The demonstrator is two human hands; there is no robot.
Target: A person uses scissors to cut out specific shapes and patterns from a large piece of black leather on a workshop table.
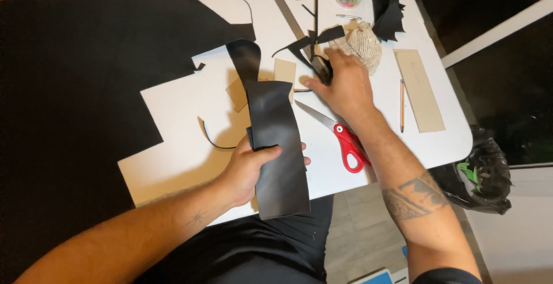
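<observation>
White tabletop (173,105): left hand (247,169) clamps a black leather strip (276,146), right hand (343,85) presses loosely curled onto black offcuts (314,45) above red-handled scissors (345,140).

Bare forearms; small star tattoo on the left, dark band tattoo on the right.

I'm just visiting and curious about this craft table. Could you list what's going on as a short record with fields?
Left hand: grips a long black sheet strip
Right hand: rests on thin black offcuts
Scissors: red-handled, on the white table under the right forearm
Nearby: metal ruler, pencil, cardboard strip, ball of twine
Left side: large black sheet
</observation>
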